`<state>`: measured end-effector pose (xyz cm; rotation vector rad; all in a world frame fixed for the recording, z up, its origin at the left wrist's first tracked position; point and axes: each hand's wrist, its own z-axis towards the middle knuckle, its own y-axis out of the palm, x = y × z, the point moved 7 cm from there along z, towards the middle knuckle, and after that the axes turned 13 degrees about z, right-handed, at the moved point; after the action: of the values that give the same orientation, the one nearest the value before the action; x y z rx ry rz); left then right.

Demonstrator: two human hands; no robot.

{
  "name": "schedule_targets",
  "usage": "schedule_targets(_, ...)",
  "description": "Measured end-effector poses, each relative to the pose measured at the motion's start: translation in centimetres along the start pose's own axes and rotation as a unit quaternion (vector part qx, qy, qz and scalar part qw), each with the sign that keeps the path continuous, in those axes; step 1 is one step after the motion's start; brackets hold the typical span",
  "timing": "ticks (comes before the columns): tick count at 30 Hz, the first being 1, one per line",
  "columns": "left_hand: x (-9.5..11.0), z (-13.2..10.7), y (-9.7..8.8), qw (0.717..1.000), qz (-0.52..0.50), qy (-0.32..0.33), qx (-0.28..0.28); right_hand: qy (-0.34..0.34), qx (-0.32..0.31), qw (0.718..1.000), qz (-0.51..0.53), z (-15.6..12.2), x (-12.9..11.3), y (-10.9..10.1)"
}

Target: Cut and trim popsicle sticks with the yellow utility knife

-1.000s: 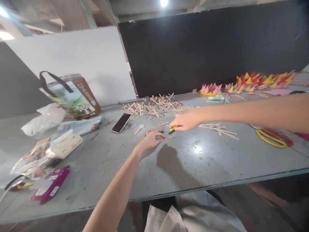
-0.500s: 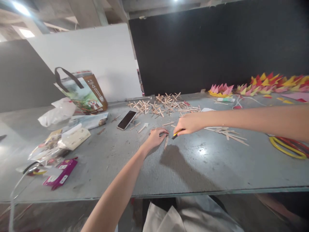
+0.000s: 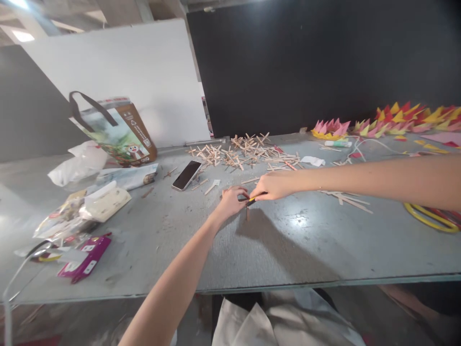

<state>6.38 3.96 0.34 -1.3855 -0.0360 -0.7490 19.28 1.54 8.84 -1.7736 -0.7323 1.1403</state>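
My right hand [image 3: 272, 186] is closed around a yellow-and-black utility knife [image 3: 252, 199], its tip pointing down and left. The knife's tip is at a thin wooden stick [image 3: 247, 214] that lies on the grey table [image 3: 194, 250]. Pressed to the tabletop, my left hand [image 3: 232, 201] has its fingers curled over the far part of that stick. The fingertips hide the stick's other end. Just behind my hands lie a few loose wooden sticks [image 3: 251, 180].
A heap of crossed wooden sticks [image 3: 248, 153] lies behind my hands. On the left are a phone [image 3: 187, 175], a carrier bag [image 3: 124, 132] and a purple packet [image 3: 84, 259]. To the right are more sticks [image 3: 353, 198], a glue stick [image 3: 337, 143] and folded paper pieces [image 3: 403, 117].
My right hand has moved left, bringing the utility knife from beside the stick onto it. My left hand stays in place. The view has shifted slightly.
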Motion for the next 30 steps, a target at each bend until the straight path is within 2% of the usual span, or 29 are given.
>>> schedule_targets(8, -0.3, 0.2, 0.0, 1.0, -0.017, -0.009, 0.011, 0.003, 0.004, 1.0, -0.002, 0.1, 0.8, 0.5)
schedule_targets(17, -0.4, 0.2, 0.0, 1.0, 0.0, -0.012, 0.024, -0.014, 0.005, 1.0, 0.026, 0.2, 0.5, 0.5)
schedule_targets(30, -0.5, 0.3, 0.1, 0.999, 0.008, -0.003, 0.034, -0.002, 0.008, 1.0, 0.018, 0.0, 1.0, 0.7)
